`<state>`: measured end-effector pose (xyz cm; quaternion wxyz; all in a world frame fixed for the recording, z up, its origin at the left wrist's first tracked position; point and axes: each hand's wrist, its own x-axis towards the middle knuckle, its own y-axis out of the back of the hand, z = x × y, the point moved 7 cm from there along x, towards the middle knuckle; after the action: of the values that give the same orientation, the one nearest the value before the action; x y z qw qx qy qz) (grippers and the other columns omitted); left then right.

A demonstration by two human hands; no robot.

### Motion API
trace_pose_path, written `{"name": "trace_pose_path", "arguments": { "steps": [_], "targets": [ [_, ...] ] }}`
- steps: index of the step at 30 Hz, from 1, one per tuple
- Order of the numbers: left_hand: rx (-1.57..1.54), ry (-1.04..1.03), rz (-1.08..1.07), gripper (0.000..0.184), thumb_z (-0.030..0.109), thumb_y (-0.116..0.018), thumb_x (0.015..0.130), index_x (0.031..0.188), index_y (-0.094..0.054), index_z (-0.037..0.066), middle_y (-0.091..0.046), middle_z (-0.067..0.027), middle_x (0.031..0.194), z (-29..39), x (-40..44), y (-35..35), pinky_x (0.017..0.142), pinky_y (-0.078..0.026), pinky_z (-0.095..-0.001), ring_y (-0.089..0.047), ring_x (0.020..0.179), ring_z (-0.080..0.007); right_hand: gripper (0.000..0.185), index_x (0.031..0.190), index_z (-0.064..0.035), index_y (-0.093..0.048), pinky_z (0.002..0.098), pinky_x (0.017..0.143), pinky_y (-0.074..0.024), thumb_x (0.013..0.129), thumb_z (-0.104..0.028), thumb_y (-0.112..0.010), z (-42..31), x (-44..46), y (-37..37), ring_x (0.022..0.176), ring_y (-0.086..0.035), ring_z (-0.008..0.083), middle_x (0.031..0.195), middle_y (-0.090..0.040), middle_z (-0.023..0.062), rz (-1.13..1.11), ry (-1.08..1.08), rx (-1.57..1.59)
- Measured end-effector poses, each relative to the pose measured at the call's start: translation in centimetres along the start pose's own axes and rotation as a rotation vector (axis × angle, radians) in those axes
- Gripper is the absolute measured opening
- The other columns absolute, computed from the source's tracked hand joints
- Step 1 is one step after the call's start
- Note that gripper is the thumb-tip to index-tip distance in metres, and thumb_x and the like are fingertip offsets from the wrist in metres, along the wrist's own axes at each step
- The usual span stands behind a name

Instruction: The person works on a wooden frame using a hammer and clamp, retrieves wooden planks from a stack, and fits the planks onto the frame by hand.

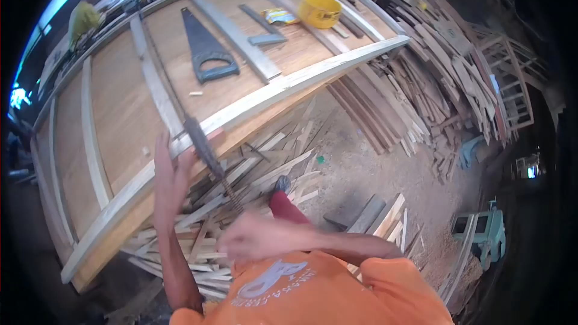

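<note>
A long bar clamp [202, 146] lies across the wooden frame [289, 86], its jaw at the near edge and its screw pointing toward me. My right hand [259, 236], blurred by motion, is closed at the screw's end; the handle itself is hidden. My left hand [171, 183] rests against the near rail left of the jaw, with its fingers stretched out. A small reddish block [215, 138] sits beside the jaw at the rail. Thin slats [153, 78] run across the plywood panel [117, 105] inside the frame.
On the panel lie a handsaw [208, 48], a try square [267, 38], a yellow packet [280, 16] and a yellow round container [320, 10]. Offcuts [211, 204] litter the floor below. Stacked boards [433, 66] and a green machine [481, 235] stand right. Another person [84, 19] is at far left.
</note>
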<state>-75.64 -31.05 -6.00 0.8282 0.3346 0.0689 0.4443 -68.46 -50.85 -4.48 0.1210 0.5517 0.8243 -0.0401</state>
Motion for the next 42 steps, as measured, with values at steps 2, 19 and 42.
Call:
{"name": "trace_pose_path", "arguments": {
  "steps": [2, 19, 42],
  "targets": [
    [-0.202, 0.033, 0.189, 0.065, 0.027, -0.06, 0.106, 0.16, -0.036, -0.001, -0.047, -0.0214, 0.155, 2.6, -4.7, -2.1, 0.121, -0.032, -0.0442, -0.044, 0.144, -0.0327, 0.027, 0.108, 0.0021, -0.07, 0.0264, 0.058, -0.0533, 0.108, -0.023, -0.06, 0.8, -2.2, 7.9, 0.067, -0.066, 0.0103, 0.079, -0.072, 0.006, 0.624, -0.064, 0.388],
    [-1.055, 0.642, 0.053, 0.026, 0.024, -0.052, 0.11, 0.115, -0.057, -0.001, -0.058, -0.0021, 0.078, 0.9, -11.2, -13.0, 0.055, -0.05, -0.0294, -0.059, 0.059, -0.0134, 0.039, 0.107, 0.0058, -0.072, 0.0272, 0.06, -0.0599, 0.105, -0.033, -0.068, 9.2, 8.2, 14.8, 0.067, -0.072, 0.0155, 0.09, -0.076, 0.014, 0.887, -0.007, 0.463],
    [0.38, -0.28, 0.538, 0.035, 0.01, -0.075, 0.085, 0.12, -0.072, 0.008, -0.067, -0.0162, 0.127, -2.7, -6.6, -1.3, 0.109, -0.046, -0.0506, -0.057, 0.126, -0.0396, 0.038, 0.122, 0.0045, -0.055, 0.0454, 0.066, -0.0552, 0.102, -0.025, -0.067, 8.1, 10.0, 5.6, 0.07, -0.07, 0.0289, 0.078, -0.064, 0.0167, 0.925, 0.209, -0.571]
  ]
}}
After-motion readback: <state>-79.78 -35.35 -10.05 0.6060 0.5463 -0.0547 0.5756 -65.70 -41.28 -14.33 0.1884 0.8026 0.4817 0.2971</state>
